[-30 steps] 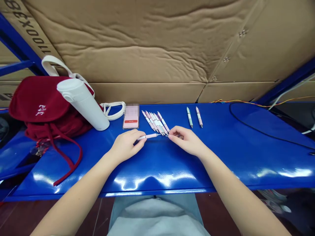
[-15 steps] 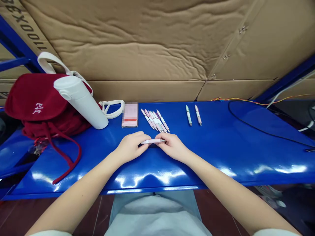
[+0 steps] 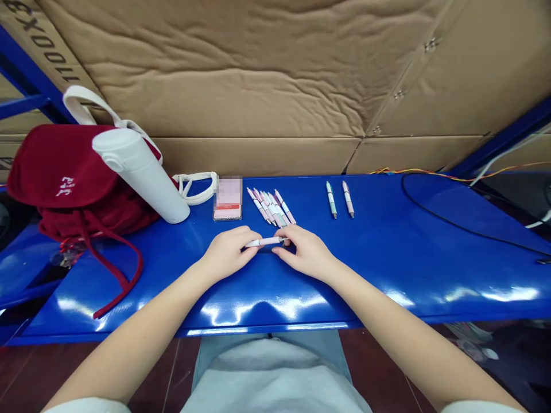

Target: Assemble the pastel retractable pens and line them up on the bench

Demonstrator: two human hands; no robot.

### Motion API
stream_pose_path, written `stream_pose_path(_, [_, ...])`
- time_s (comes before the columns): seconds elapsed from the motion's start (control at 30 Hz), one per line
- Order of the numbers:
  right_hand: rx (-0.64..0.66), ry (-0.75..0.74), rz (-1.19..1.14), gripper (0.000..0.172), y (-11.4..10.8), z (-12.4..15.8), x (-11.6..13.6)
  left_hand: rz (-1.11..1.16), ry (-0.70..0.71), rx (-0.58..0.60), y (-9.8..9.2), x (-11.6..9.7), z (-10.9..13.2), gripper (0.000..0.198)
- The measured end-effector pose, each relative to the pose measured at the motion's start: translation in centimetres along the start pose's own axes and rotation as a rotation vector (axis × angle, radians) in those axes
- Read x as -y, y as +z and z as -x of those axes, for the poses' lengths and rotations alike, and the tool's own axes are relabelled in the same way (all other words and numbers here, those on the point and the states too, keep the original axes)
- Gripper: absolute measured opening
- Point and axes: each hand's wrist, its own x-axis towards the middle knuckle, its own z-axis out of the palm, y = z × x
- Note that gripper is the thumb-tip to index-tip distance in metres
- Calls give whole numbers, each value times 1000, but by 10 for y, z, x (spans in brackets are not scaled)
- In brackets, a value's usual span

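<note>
Both my hands hold one white and pink pen [image 3: 266,242] level, just above the blue table [image 3: 387,264]. My left hand [image 3: 228,251] pinches its left end. My right hand [image 3: 303,251] pinches its right end. Just beyond my fingers lies a bunch of several pens [image 3: 271,206], side by side. Two more pens [image 3: 339,199], one green and one pink, lie apart further right.
A phone [image 3: 228,198] lies left of the bunch. A white bottle [image 3: 140,172] leans on a red bag [image 3: 64,178] at the far left. A black cable [image 3: 465,229] loops over the right of the table. Cardboard [image 3: 275,74] lines the back.
My right hand came left from beside the bunch of pens and closed on the right end of the pen that my left hand held. The pen now sits between both hands.
</note>
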Motion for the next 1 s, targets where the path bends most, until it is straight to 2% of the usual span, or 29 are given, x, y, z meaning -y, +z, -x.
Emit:
stream_pose_path(0.1, [-42, -49, -48, 11, 5, -1, 6, 7, 9, 2, 2, -2, 0, 18])
stream_pose_path(0.2, [-76, -81, -84, 14, 4, -2, 5, 2, 5, 7, 0, -3, -1, 19])
stream_pose_path(0.4, [-175, -31, -80, 6, -15, -1, -17, -110, -45, 71, -13, 3, -1, 35])
stream_pose_path(0.5, [-173, -30, -60, 5, -20, -1, -22, -132, -50, 67, -17, 6, 0, 37])
stream_pose_path(1.0, [-166, -28, -134, 6, -17, 0, -13, -110, -50, 37, -19, 1, 0, 34])
